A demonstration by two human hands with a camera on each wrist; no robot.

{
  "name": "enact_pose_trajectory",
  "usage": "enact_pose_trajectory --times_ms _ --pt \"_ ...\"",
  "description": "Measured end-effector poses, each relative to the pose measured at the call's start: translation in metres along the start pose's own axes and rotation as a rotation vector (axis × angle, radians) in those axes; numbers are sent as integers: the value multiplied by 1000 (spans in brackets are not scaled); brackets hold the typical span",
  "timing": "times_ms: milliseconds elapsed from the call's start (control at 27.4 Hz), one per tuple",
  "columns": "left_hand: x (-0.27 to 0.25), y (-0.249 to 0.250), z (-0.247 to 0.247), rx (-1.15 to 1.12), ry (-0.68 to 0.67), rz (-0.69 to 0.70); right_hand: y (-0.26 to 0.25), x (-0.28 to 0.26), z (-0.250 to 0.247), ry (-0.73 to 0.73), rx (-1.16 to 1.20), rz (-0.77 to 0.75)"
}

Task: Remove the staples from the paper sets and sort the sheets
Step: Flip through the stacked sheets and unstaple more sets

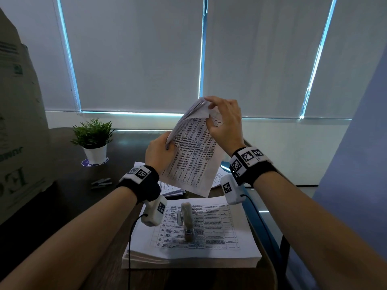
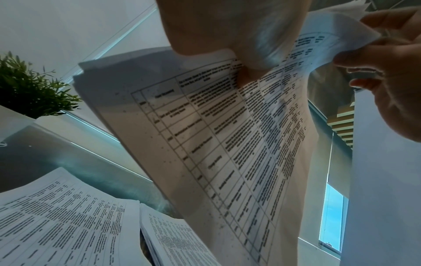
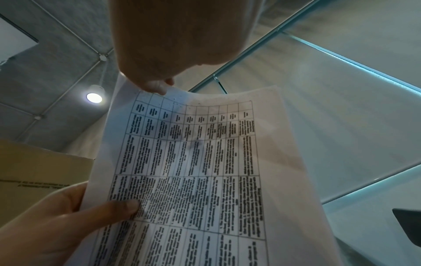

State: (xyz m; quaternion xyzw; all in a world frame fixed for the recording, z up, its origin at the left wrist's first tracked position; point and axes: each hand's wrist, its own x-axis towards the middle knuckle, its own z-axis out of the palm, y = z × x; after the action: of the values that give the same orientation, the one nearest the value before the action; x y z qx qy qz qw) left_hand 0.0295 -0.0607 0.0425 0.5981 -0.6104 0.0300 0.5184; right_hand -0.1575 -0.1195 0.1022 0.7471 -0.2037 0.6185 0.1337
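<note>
I hold a printed paper set [image 1: 191, 155] raised above the table, its table-printed page facing me. My left hand [image 1: 167, 144] grips its left edge, thumb on the front, as the right wrist view shows [image 3: 123, 207]. My right hand [image 1: 210, 110] pinches the top corner, where the top sheets are curled and bent over. The same paper set [image 2: 227, 144] fills the left wrist view, with the right hand [image 2: 355, 57] at its upper corner. A staple remover [image 1: 187, 220] lies on the thick paper stack [image 1: 222, 245] in front of me. No staple is visible.
A second, lower pile of sheets [image 1: 170, 190] lies behind the thick stack. Strips of staples [image 1: 101, 183] rest on the dark table [image 1: 62, 206]. A potted plant [image 1: 93, 141] stands at the back left, and a large cardboard box [image 1: 18, 122] at the far left.
</note>
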Motion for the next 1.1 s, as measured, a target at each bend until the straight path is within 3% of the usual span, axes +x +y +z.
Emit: enact_pose_trajectory --times_ms 219,402,512,585,658,877,1024,1097 --pt "-1 0 -5 20 -1 12 2 2 2 -12 -51 -31" --pt "0 -6 -11 -15 -19 12 8 15 -4 -112 -117 51" --pt "0 -11 -21 -93 -58 13 17 29 -14 -336 -202 138" --pt "-3 -10 -27 -192 -73 -54 21 38 -21 -601 -308 241" --pt "-7 -14 -30 -364 -60 -189 25 40 -24 -758 -274 397" --pt "-11 -42 -28 -658 -27 -464 28 7 -12 -747 327 844" --pt "-6 -60 -17 -838 104 -693 19 -42 20 -1036 649 1185" --pt "-6 -78 -15 -886 85 -769 17 -64 38 -907 722 1302"
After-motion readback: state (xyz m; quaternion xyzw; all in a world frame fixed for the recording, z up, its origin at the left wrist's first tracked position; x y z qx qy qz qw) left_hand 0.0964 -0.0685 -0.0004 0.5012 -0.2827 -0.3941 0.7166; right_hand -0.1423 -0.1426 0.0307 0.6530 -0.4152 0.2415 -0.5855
